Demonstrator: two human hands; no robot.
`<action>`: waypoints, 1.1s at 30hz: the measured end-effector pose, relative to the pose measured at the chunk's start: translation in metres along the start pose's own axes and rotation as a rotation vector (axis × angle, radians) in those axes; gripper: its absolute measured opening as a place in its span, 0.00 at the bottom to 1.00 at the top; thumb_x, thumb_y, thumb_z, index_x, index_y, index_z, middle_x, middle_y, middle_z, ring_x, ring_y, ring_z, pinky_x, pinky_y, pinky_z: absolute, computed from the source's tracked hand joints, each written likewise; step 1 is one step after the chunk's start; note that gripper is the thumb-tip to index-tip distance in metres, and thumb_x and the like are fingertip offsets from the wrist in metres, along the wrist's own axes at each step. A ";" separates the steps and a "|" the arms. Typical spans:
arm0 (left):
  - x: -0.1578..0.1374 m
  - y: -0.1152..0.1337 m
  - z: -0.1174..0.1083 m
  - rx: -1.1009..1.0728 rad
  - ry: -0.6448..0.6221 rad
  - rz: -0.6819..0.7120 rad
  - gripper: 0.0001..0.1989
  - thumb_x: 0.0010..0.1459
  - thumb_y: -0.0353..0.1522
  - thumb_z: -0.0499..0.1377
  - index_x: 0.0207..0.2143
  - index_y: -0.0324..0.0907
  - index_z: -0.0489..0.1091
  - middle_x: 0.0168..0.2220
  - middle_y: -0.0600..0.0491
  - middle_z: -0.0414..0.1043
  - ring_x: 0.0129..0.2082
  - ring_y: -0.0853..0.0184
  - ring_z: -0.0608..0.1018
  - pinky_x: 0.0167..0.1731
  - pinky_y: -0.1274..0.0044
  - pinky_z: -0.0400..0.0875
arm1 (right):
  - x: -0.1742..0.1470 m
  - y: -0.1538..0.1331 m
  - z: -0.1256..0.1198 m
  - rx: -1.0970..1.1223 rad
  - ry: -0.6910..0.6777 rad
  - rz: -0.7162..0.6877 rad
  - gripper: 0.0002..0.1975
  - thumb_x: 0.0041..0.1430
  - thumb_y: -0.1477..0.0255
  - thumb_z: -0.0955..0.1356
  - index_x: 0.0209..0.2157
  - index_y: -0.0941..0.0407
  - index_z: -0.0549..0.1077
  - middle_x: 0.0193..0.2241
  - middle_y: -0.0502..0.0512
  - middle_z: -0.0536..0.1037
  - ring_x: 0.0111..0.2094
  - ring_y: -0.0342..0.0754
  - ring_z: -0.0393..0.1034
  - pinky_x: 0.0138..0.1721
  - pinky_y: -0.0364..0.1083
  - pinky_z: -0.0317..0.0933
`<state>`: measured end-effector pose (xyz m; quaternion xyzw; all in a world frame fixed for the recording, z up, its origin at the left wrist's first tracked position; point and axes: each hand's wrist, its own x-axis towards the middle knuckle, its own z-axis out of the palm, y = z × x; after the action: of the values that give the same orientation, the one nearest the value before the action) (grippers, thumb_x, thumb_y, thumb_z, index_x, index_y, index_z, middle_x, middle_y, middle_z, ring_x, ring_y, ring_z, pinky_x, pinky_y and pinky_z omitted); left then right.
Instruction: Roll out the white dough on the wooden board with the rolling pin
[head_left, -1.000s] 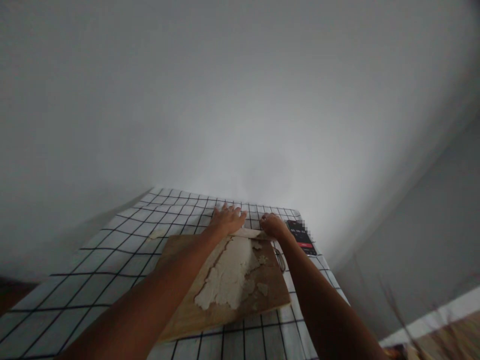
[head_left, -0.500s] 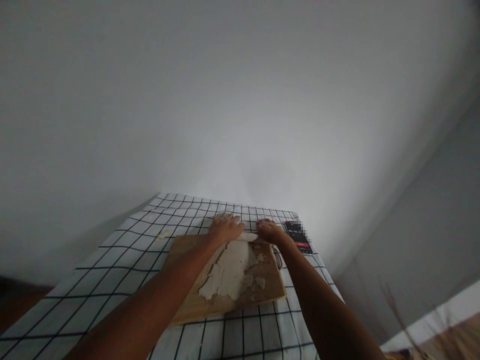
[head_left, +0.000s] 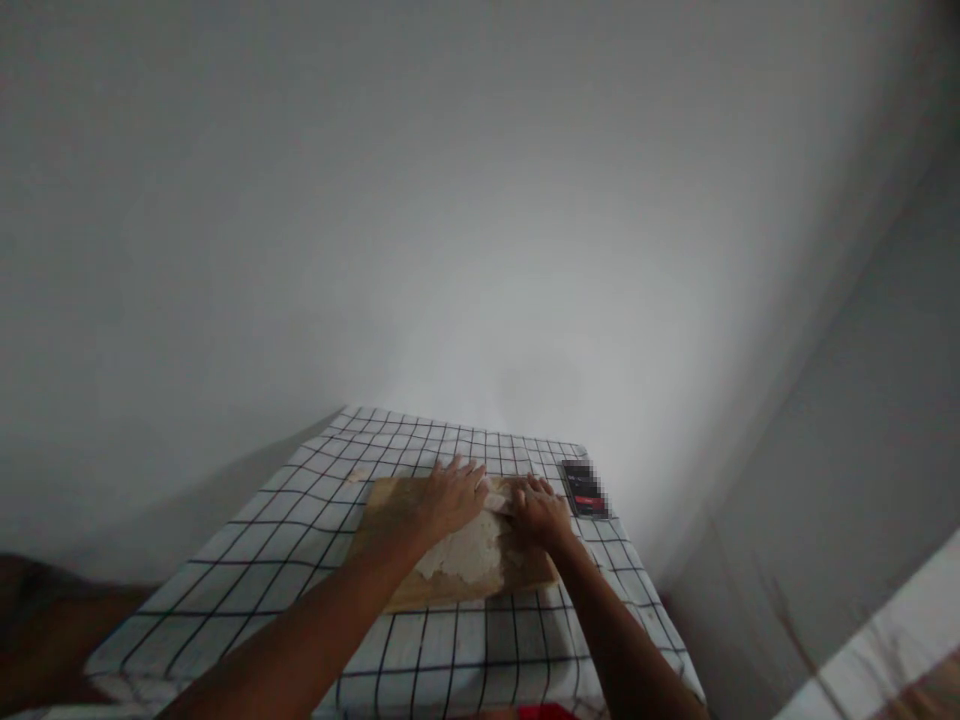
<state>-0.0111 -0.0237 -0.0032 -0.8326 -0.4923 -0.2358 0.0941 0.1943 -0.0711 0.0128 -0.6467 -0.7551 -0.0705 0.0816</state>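
A pale rolling pin (head_left: 500, 503) lies across the far part of a sheet of whitish dough (head_left: 465, 557), which has ragged edges. Under the dough is a wooden board (head_left: 384, 497). My left hand (head_left: 454, 496) presses on the pin's left side with its palm down and fingers stretched out and spread. Over the right end, my right hand (head_left: 541, 508) bends its fingers around the pin. Only the short middle length of the pin shows between my hands; both ends are hidden.
A white cloth with black grid lines (head_left: 262, 540) covers the table. Beyond the board's right far corner lies a dark phone (head_left: 583, 488), partly blurred out. A bit of dough (head_left: 357, 477) rests on the cloth at the left. A pale wall (head_left: 465, 250) rises behind the table.
Both hands and the rolling pin have come back toward me, from the board's far edge onto the dough. My right hand's fingers are less curled. The view has shifted slightly.
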 end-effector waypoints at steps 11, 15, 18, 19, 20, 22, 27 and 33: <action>-0.086 0.006 -0.013 0.044 0.213 0.126 0.27 0.71 0.42 0.48 0.68 0.48 0.67 0.69 0.46 0.67 0.68 0.52 0.68 0.70 0.54 0.58 | -0.060 -0.019 0.011 0.131 0.175 -0.047 0.19 0.76 0.67 0.58 0.59 0.45 0.74 0.65 0.53 0.71 0.68 0.53 0.61 0.71 0.62 0.47; -0.113 0.012 -0.015 0.058 0.226 0.164 0.30 0.70 0.43 0.50 0.71 0.45 0.62 0.71 0.44 0.63 0.69 0.50 0.66 0.69 0.52 0.58 | -0.073 -0.018 0.014 0.181 0.189 -0.092 0.19 0.76 0.65 0.58 0.57 0.41 0.76 0.63 0.51 0.73 0.67 0.52 0.63 0.70 0.60 0.50; -0.127 0.016 -0.016 0.069 0.221 0.192 0.31 0.71 0.41 0.50 0.73 0.43 0.58 0.72 0.44 0.59 0.71 0.51 0.64 0.69 0.53 0.59 | -0.078 -0.015 0.014 0.217 0.153 -0.124 0.19 0.76 0.64 0.59 0.57 0.42 0.76 0.64 0.51 0.72 0.66 0.52 0.64 0.70 0.59 0.51; -0.130 0.017 -0.017 0.072 0.219 0.193 0.31 0.71 0.40 0.49 0.73 0.43 0.57 0.73 0.45 0.58 0.72 0.52 0.63 0.70 0.53 0.58 | -0.078 -0.014 0.015 0.226 0.147 -0.127 0.18 0.75 0.63 0.59 0.58 0.42 0.76 0.65 0.51 0.72 0.66 0.52 0.64 0.70 0.59 0.51; -0.131 0.018 -0.017 0.074 0.217 0.191 0.31 0.71 0.40 0.49 0.73 0.43 0.57 0.73 0.45 0.58 0.72 0.52 0.62 0.70 0.54 0.58 | -0.078 -0.013 0.015 0.235 0.148 -0.123 0.18 0.75 0.62 0.60 0.59 0.43 0.75 0.65 0.51 0.72 0.66 0.52 0.64 0.70 0.59 0.52; -0.129 0.020 -0.018 0.068 0.211 0.180 0.30 0.70 0.40 0.50 0.72 0.42 0.59 0.72 0.45 0.60 0.72 0.52 0.63 0.70 0.53 0.57 | -0.075 -0.011 0.015 0.250 0.158 -0.115 0.19 0.75 0.60 0.60 0.61 0.44 0.73 0.64 0.52 0.72 0.66 0.52 0.64 0.69 0.59 0.53; -0.106 0.025 -0.018 0.021 0.174 0.075 0.27 0.71 0.41 0.50 0.66 0.40 0.68 0.67 0.43 0.68 0.67 0.49 0.69 0.68 0.51 0.59 | -0.058 -0.007 0.016 0.126 0.123 -0.140 0.18 0.75 0.60 0.61 0.60 0.40 0.73 0.66 0.50 0.71 0.68 0.56 0.61 0.67 0.63 0.55; -0.065 0.015 -0.017 -0.021 0.071 0.027 0.23 0.72 0.38 0.49 0.62 0.40 0.72 0.62 0.43 0.75 0.62 0.53 0.74 0.66 0.57 0.63 | -0.032 -0.002 0.011 -0.054 0.075 -0.112 0.18 0.75 0.61 0.61 0.62 0.41 0.71 0.68 0.55 0.68 0.69 0.59 0.59 0.64 0.65 0.59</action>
<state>-0.0295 -0.0876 -0.0190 -0.8311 -0.4750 -0.2691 0.1061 0.1972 -0.1003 -0.0050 -0.6023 -0.7843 -0.1196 0.0883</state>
